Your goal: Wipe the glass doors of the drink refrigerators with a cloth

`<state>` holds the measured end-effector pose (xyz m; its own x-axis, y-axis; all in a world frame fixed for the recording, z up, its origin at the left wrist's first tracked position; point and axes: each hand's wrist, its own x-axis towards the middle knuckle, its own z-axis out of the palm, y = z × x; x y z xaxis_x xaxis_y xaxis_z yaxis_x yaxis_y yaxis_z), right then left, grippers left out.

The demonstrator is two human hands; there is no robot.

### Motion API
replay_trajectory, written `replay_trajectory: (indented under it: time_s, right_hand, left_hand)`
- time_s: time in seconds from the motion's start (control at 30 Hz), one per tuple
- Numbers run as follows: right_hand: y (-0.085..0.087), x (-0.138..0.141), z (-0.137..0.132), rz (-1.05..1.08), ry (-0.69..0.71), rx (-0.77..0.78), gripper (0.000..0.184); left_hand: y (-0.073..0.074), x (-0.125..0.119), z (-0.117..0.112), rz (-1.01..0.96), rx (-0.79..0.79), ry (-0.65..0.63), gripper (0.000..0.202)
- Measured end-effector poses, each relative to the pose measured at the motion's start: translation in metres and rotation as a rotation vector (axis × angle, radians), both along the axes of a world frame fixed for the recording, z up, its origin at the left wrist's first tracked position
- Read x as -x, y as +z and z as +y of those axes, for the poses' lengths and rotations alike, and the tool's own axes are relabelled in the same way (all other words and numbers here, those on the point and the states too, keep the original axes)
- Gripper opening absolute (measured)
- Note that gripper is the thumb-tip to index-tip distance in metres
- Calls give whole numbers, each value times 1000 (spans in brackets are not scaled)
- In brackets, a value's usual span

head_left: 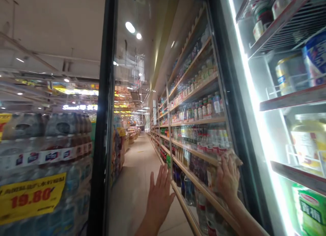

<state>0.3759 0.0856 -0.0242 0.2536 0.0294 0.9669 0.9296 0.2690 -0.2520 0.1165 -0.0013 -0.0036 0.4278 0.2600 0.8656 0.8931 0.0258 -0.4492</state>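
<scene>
A tall glass door (137,103) in a black frame stands in front of me. My right hand (228,178) presses a pale, crumpled cloth (235,157) to the glass near the frame's right side. Its fingers are bent over the cloth and partly hide it. Lower and to the left, my left hand (159,197) is open, palm toward the glass and fingers stretched upward, holding nothing. Whether that palm touches the pane I cannot tell.
At right, a lit cooler holds wire shelves (292,97) with bottles, cans and a green pack (309,209). On the left are stacked packs of bottled drinks (48,158) with a yellow price sign (33,198). Bottle-filled shelves (196,117) and an aisle floor (134,175) show in the glass.
</scene>
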Motion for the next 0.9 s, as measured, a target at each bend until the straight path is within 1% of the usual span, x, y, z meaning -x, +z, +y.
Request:
replay_trajectory:
  time_s: [0.03,0.13,0.17,0.2,0.23,0.33,0.37,0.4,0.43,0.47,0.5,0.57,0.6,0.63,0.67,0.7,0.8,0.83,0.87,0.9]
  right_hand:
    - [2,3,-1,-35,18,0,55]
    - [5,13,-5,-371,123,5,52]
    - [8,13,-5,-430,136,-2,50]
    - [13,11,-4,-415,131,-14,48]
    - [21,7,-1,-327,117,-32,46]
    - [56,-3,11,119,90,-97,46]
    - [68,-1,13,228,95,-112,47]
    - [79,5,12,278,101,-118,48]
    - [87,14,10,258,105,-117,47]
    - [92,25,6,172,110,-107,45]
    - [94,36,1,28,122,-91,43]
    - [92,55,-8,-315,159,-61,40]
    - [91,59,-11,-452,175,-52,40]
    - [90,60,-11,-530,184,-51,40]
    - [91,59,-10,-537,180,-56,40]
    - [94,55,-7,-476,164,-68,41]
    - [108,51,1,-111,94,-119,45]
    - [112,55,1,-59,85,-122,46]
    - [115,60,-1,-91,91,-115,46]
    - [117,67,-5,-203,113,-103,45]
  left_hand:
    - [2,0,0,1,0,-3,65]
    - [13,0,2,-25,-9,5,69]
    - [17,1,2,-40,-7,10,70]
    - [20,3,2,-50,-1,12,71]
    - [24,6,2,-48,6,7,72]
    - [33,13,2,-31,12,-7,71]
    - [37,15,1,-40,2,-7,70]
    - [40,16,1,-58,-9,-5,69]
    - [44,18,1,-84,-19,0,69]
    - [48,19,1,-112,-24,4,69]
    - [51,19,0,-137,-23,6,70]
    - [57,21,0,-173,-13,5,73]
    - [59,22,0,-181,-7,3,74]
    - [60,23,0,-186,-2,1,75]
    - [61,24,0,-190,-3,0,76]
    - [62,26,0,-198,-6,3,79]
    - [65,30,0,-237,-19,24,87]
    - [66,31,0,-249,-22,33,88]
    - [67,32,-1,-256,-25,37,87]
    - [69,33,-2,-258,-28,40,86]
